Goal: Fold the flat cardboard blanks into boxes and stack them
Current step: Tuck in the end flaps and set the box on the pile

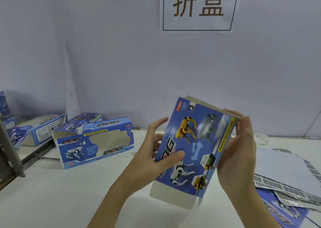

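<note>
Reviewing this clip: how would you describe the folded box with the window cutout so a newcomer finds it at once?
Start at the white table and look left of the person's left hand. The windowed box stands there, blue, printed DOG, in front of other blue boxes by the wall. Only it shows a large bare cutout across its front, unlike the held blank.

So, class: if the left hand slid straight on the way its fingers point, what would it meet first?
Probably the cardboard blank it already holds: the left hand points up and right, its thumb across the blue printed face. Depth is unclear.
</note>
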A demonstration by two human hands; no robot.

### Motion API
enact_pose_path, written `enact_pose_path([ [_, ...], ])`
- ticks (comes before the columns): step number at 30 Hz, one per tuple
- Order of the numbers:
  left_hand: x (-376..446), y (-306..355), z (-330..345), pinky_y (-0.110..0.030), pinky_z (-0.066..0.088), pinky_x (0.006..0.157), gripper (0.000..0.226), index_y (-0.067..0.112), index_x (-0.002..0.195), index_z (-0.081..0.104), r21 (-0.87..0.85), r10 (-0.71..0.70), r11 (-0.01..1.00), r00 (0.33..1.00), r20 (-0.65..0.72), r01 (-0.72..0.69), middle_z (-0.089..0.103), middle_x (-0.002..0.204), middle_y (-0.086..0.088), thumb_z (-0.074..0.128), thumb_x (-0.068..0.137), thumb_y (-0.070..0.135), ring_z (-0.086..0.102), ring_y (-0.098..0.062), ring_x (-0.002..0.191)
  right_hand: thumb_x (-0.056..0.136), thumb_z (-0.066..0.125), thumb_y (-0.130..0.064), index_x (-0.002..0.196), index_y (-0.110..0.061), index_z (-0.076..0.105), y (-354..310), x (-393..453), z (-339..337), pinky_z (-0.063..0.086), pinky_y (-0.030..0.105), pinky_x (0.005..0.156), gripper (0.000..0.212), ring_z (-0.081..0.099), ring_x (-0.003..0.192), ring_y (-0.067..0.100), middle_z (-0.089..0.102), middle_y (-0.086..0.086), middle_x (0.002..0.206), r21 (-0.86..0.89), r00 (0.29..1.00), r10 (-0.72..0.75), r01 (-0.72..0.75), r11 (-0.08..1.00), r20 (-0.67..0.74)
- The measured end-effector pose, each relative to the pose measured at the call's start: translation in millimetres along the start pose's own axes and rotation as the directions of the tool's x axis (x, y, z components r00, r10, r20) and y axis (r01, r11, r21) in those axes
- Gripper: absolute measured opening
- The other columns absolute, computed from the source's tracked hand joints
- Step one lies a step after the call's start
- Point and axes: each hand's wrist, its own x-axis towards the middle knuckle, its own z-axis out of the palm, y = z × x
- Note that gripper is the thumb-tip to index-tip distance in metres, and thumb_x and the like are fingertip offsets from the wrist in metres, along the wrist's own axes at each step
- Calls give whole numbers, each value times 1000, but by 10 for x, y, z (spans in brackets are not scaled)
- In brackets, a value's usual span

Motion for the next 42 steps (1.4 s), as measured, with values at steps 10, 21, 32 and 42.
enact_pose_path([
  [10, 36, -307, -246, -41, 50, 105, 120, 54, 161, 9, 634, 261, 747, 965, -8, -197, 40, 137, 29, 82, 68, 75, 46, -9, 134, 93, 75, -50, 133, -26, 53, 48, 244, -493, 60, 31, 80, 52, 70, 108, 26, 65, 7, 135, -256, 791, 421, -338, 906, 445],
  [21, 95, -359, 1, -48, 42, 113, 116, 26, 162, 18, 882, 557, 449, 816, -153, -141, 41, 157, 3, 61, 74, 88, 44, -19, 141, 76, 79, -56, 131, -34, 57, 360, -205, 18, 62, 25, 70, 64, 73, 114, 17, 72, -7, 121, -327, 985, 143, -103, 939, 98],
  [32, 128, -581, 92, -61, 21, 123, 122, 21, 168, 7, 972, 683, 216, 726, -82, -93, 18, 169, -6, 77, 74, 55, 22, -31, 155, 75, 77, -70, 130, -36, 55, 260, -210, 116, 59, 18, 71, 68, 76, 103, 14, 75, -1, 114, -316, 918, 387, -343, 885, 89],
  [42, 114, -548, 179, -58, 21, 124, 102, 21, 166, 17, 976, 642, 181, 766, -22, -123, 24, 166, -6, 59, 81, 60, 25, -29, 152, 92, 67, -47, 147, -40, 48, 286, -140, -59, 62, 23, 76, 59, 65, 121, 5, 65, -30, 121, -475, 919, 250, -80, 876, 306],
])
